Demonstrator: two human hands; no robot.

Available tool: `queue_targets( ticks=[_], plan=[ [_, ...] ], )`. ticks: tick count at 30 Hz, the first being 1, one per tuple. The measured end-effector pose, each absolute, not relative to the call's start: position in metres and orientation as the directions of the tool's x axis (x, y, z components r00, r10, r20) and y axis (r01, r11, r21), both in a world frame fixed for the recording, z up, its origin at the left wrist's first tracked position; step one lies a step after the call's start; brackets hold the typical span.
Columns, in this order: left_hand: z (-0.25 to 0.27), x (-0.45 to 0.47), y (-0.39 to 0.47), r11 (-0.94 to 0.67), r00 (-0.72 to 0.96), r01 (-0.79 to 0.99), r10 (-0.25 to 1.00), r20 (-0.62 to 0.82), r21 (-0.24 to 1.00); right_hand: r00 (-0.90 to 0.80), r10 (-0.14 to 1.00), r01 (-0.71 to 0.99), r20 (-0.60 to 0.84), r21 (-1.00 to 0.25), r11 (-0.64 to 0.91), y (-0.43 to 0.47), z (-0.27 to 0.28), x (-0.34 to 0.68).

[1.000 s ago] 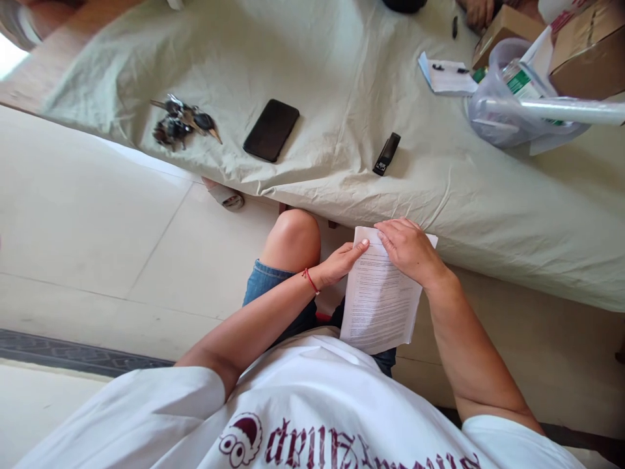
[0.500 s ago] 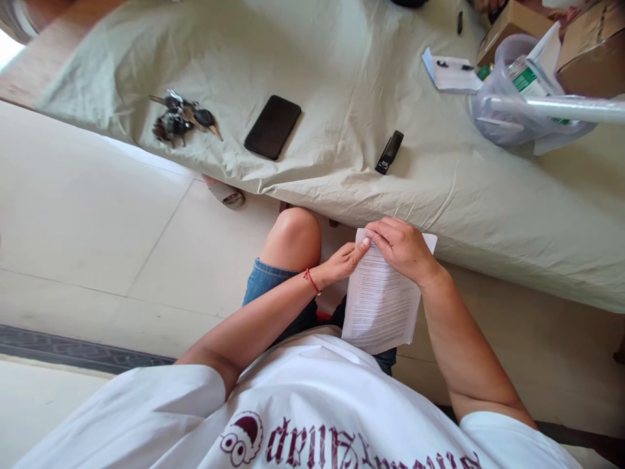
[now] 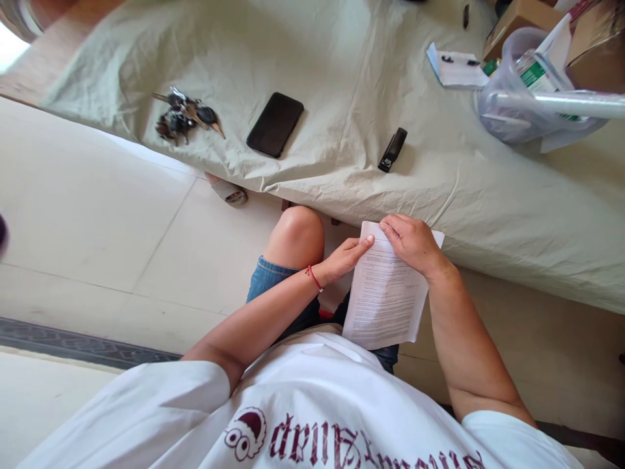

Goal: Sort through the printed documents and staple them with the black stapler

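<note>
A stack of printed paper sheets (image 3: 385,299) is held above my lap, just in front of the table edge. My left hand (image 3: 346,258), with a red string bracelet at the wrist, grips the left edge of the sheets, thumb on top and fingers hidden beneath. My right hand (image 3: 410,241) is closed over the top edge, its fingers curled there. Beyond the sheets, a small black stapler (image 3: 392,150) lies on the table, touched by neither hand.
A wrinkled pale green cloth (image 3: 336,39) covers the table. On it lie a black phone (image 3: 275,124), a bunch of keys (image 3: 188,117) and a notepad (image 3: 461,77) with small dark pieces. At right stand a clear plastic container (image 3: 508,111) and cardboard boxes (image 3: 520,23).
My right hand has slid slightly right along the top edge of the sheets, leaving a wider gap from my left thumb. The left hand keeps its grip.
</note>
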State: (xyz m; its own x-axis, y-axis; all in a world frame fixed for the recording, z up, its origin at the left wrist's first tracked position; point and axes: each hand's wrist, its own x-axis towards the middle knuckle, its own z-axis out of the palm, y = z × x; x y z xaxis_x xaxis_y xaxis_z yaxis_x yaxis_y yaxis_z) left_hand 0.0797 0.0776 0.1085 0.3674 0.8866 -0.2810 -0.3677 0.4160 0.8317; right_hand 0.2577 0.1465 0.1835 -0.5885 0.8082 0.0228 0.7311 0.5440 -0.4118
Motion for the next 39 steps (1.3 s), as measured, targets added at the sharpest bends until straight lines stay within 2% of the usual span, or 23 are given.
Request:
queue_targets(
  ticks=[6, 13, 20, 24, 28, 34, 39],
  plan=[
    [0.104, 0.085, 0.062, 0.582, 0.480, -0.336, 0.782, -0.397, 0.741, -0.458, 0.876, 0.770, 0.150, -0.427, 0.475, 0.156, 0.188, 0.267],
    [0.099, 0.092, 0.054, 0.681, 0.514, -0.439, 0.725, -0.458, 0.586, -0.457, 0.883, 0.775, 0.104, -0.441, 0.453, 0.163, 0.169, 0.270],
    [0.107, 0.089, 0.057, 0.660, 0.426, -0.599, 0.742, -0.518, 0.453, -0.438, 0.896, 0.813, 0.071, -0.393, 0.428, 0.178, 0.164, 0.270],
    [0.124, 0.091, 0.065, 0.647, 0.413, -0.627, 0.748, -0.519, 0.433, -0.470, 0.879, 0.804, 0.078, -0.374, 0.463, 0.198, 0.182, 0.263],
    [0.144, 0.096, 0.092, 0.593, 0.376, -0.656, 0.793, -0.479, 0.467, -0.469, 0.879, 0.816, 0.088, -0.337, 0.469, 0.234, 0.203, 0.259],
    [0.152, 0.110, 0.133, 0.575, 0.261, -0.594, 0.800, -0.541, 0.563, -0.453, 0.887, 0.838, -0.085, -0.381, 0.391, 0.286, 0.205, 0.255],
    [0.149, 0.104, 0.145, 0.646, 0.268, -0.538, 0.740, -0.616, 0.542, -0.409, 0.896, 0.853, -0.175, -0.422, 0.307, 0.294, 0.183, 0.252]
  ],
)
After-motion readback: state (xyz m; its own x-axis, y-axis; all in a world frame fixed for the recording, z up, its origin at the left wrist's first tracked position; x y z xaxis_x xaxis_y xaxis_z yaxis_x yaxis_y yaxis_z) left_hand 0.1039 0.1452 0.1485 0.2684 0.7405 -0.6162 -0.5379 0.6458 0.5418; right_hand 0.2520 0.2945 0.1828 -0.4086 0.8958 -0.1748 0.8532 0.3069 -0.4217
